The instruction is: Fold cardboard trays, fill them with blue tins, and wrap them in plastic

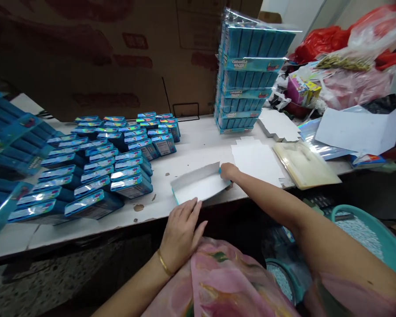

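Note:
A shallow cardboard tray (198,187), white inside with a bit of blue at its outer edges, lies near the front edge of the table. My right hand (229,171) is closed on its right end, fingertips partly hidden behind the wall. At the tray's near left side, my left hand (184,229) rests with fingers stretched out and slightly apart; it seems to touch the front wall. Beyond my right hand lies a flat white cardboard blank (255,159). Rows of small blue boxes (97,169) stand to the left of the tray.
Wrapped blue display packs (240,92) rise in a tall stack at the back. More blue packs (16,136) stand far left. Clear plastic sheets (305,165) and stacked blanks (279,124) lie right. Teal tubs (392,237) of small pale pieces sit below the table. A large carton (102,57) stands behind.

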`<action>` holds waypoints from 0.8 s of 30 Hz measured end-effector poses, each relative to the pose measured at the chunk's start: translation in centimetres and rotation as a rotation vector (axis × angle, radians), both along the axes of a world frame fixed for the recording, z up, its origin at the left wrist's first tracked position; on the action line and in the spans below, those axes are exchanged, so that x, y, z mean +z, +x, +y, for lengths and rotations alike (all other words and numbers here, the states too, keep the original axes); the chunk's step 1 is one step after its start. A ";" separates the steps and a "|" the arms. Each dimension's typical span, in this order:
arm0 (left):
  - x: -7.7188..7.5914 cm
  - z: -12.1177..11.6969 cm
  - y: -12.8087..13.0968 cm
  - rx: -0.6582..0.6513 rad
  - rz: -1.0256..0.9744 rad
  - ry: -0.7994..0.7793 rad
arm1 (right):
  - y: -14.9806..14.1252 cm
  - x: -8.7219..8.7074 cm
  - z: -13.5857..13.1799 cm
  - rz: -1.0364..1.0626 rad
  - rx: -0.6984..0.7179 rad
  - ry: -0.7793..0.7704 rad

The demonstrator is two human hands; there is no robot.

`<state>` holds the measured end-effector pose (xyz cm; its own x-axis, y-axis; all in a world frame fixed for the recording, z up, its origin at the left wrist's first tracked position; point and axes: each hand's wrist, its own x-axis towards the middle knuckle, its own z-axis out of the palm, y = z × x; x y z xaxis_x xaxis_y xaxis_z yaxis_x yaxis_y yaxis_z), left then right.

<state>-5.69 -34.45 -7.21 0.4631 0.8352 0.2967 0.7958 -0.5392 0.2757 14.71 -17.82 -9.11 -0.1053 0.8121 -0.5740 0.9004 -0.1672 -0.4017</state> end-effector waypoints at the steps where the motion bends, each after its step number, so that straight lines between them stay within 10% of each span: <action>1: -0.7 -0.1 0.3 0.010 0.038 0.023 | 0.8 -0.2 -0.2 -0.043 -0.041 -0.004; 7: -5.7 5.1 0.0 0.039 0.160 0.066 | 2.3 0.6 -2.1 -0.137 -0.111 -0.001; 12: -7.5 7.6 -0.8 -0.013 0.120 0.066 | 0.1 1.6 -7.2 -0.140 0.246 0.747; 19: -6.3 8.2 0.1 0.029 0.345 -0.087 | -3.7 -2.5 -9.2 -0.278 0.446 0.636; 24: -3.8 7.2 1.5 0.099 0.383 -0.374 | -1.6 -2.2 -7.0 -0.188 0.646 0.506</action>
